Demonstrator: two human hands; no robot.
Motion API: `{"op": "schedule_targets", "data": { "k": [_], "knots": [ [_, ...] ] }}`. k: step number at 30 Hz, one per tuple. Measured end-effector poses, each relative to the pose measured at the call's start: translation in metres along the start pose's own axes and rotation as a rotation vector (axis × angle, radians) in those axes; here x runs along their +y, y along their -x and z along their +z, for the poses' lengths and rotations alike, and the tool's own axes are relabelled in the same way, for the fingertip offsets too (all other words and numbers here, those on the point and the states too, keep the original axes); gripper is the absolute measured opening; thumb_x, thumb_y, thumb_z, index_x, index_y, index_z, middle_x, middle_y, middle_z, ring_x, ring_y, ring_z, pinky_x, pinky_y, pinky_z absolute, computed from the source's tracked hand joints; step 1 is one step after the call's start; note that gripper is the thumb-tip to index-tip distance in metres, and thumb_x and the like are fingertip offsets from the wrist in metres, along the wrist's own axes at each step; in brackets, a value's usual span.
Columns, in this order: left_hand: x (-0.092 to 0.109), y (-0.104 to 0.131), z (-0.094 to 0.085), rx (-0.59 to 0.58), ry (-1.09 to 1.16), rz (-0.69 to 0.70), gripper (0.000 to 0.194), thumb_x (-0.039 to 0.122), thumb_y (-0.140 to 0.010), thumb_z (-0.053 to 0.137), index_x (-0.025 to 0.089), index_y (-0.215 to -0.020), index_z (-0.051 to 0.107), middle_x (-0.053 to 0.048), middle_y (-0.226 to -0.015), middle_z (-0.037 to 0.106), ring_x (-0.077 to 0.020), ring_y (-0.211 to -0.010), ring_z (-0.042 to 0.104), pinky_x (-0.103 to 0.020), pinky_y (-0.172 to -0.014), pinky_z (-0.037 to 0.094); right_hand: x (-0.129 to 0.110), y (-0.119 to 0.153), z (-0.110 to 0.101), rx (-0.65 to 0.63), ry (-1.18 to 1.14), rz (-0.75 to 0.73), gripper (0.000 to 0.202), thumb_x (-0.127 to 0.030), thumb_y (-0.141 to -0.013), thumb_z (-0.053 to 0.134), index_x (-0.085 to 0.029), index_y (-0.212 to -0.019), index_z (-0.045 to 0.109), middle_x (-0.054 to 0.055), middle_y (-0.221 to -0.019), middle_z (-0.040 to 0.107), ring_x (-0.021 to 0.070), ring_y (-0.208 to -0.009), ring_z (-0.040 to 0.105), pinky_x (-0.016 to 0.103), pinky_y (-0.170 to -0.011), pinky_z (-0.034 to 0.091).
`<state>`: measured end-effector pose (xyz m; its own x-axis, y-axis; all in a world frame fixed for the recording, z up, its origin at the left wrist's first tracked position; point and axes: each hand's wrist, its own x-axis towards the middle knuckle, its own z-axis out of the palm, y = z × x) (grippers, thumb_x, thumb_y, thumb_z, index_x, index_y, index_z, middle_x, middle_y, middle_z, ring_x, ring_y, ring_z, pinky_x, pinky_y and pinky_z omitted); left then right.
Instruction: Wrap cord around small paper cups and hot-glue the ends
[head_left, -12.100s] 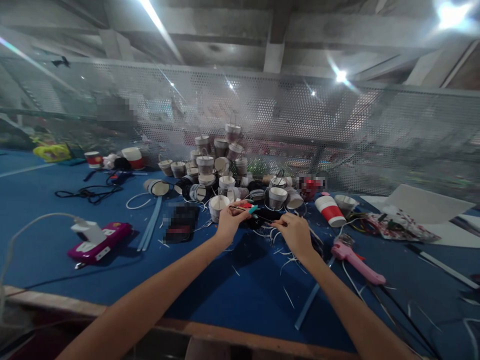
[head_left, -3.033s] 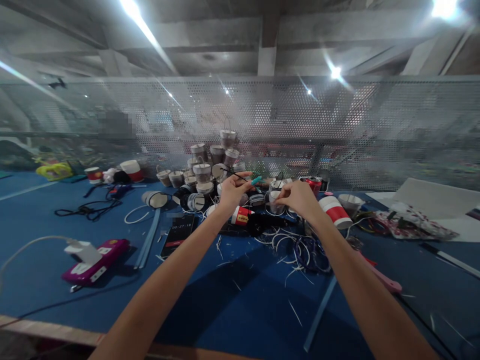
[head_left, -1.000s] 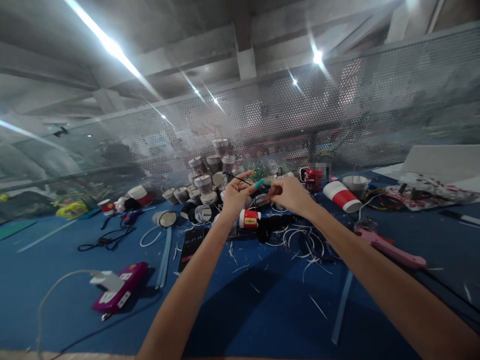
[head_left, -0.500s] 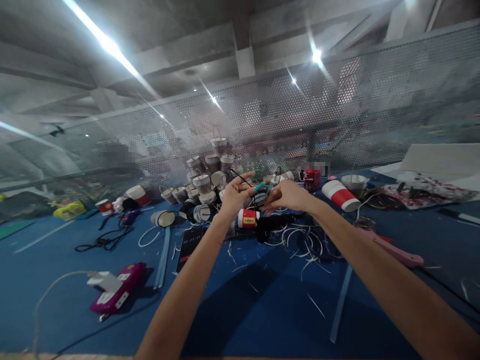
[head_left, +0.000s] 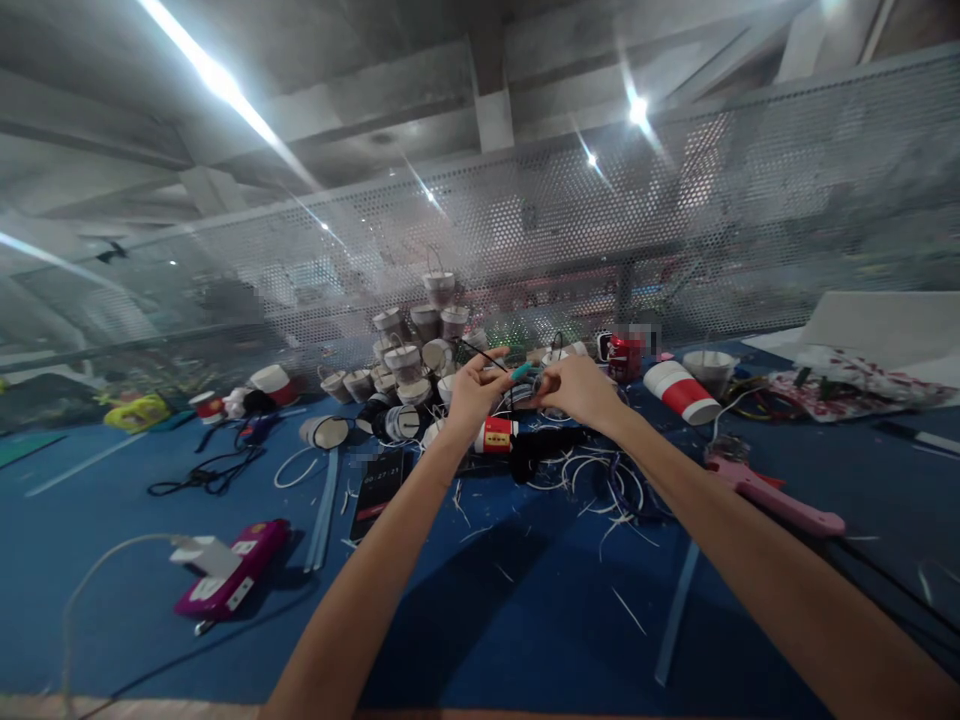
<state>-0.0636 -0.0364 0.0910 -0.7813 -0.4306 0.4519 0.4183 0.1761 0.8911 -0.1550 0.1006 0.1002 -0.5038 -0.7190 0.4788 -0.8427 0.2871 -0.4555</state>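
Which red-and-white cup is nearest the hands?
The gold-labelled cup, just below the left hand in the view, beside the black bundle. Another cup lies to the right; a small cup and a larger cup are far left.

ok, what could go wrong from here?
The thin black strand at the left hand could slip from its fingers. Stacked pots stand beyond that hand; a bump might topple some. The right arm appears beside the pink tool, so a sideways move might knock it.
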Motion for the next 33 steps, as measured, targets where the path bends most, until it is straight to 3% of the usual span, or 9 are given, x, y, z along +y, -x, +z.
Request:
{"op": "schedule_targets", "data": {
  "k": [7,12,14,19,25,33],
  "knots": [
    [-0.003,-0.0016,-0.0016,0.028,0.032,-0.001,0.051,0.028,-0.056,0.074,0.013,-0.101,0.057,0.003,-0.056,0.063,-0.0098,-0.057,0.059,-0.022,-0.062,0.045,0.0008,0.0004,0.005,0.043,-0.035,-0.031,0.024,-0.037,-0.059,0.069,-0.016,-0.053,0.061,0.002,-0.056,0.062,0.0121,-0.054,0.055,0.022,-0.047,0.033],
    [-0.0033,-0.0035,-0.0048,0.014,0.037,0.008,0.049,0.026,-0.056,0.074,0.013,-0.1,0.057,0.002,-0.057,0.064,-0.0112,-0.06,0.061,-0.022,-0.062,0.045,0.005,0.0006,-0.0009,-0.206,-0.21,-0.052,0.015,-0.031,-0.068,0.064,-0.017,-0.069,0.07,0.003,-0.06,0.067,0.0122,-0.054,0.06,0.023,-0.055,0.043],
    [-0.0015,-0.0033,-0.0047,0.001,0.046,0.007,0.048,0.024,-0.056,0.074,0.013,-0.1,0.058,0.002,-0.057,0.064,-0.0107,-0.059,0.061,-0.022,-0.062,0.045,0.0064,-0.0003,-0.0025,-0.243,-0.213,-0.05,0.013,-0.025,-0.068,0.062,-0.018,-0.074,0.072,0.004,-0.064,0.069,0.0128,-0.057,0.062,0.023,-0.058,0.045],
    [0.0009,-0.0029,-0.0048,-0.016,0.046,-0.003,0.049,0.023,-0.056,0.074,0.013,-0.101,0.057,0.002,-0.058,0.065,-0.0099,-0.058,0.06,-0.022,-0.062,0.045,0.0062,-0.0025,-0.0022,-0.194,-0.121,-0.042,0.01,-0.017,-0.063,0.065,-0.018,-0.07,0.072,0.003,-0.065,0.07,0.0155,-0.065,0.063,0.022,-0.056,0.044],
    [-0.0047,-0.005,-0.0058,-0.005,0.043,-0.029,0.053,0.024,-0.055,0.075,0.012,-0.103,0.056,0.002,-0.057,0.064,-0.0098,-0.056,0.059,-0.022,-0.059,0.045,0.0027,-0.0007,-0.0031,-0.053,-0.005,-0.008,0.008,-0.026,-0.062,0.067,-0.019,-0.064,0.071,0.003,-0.062,0.068,0.0146,-0.06,0.06,0.023,-0.052,0.039],
    [-0.004,-0.0028,-0.0037,-0.005,0.015,-0.024,0.051,0.023,-0.057,0.074,0.012,-0.105,0.057,0.004,-0.054,0.062,-0.0066,-0.051,0.055,-0.019,-0.056,0.042,0.0014,0.0007,0.0021,0.007,0.026,0.017,0.012,-0.03,-0.058,0.071,-0.019,-0.057,0.066,0.0,-0.06,0.065,0.0124,-0.058,0.056,0.022,-0.049,0.033]
  ]
}}
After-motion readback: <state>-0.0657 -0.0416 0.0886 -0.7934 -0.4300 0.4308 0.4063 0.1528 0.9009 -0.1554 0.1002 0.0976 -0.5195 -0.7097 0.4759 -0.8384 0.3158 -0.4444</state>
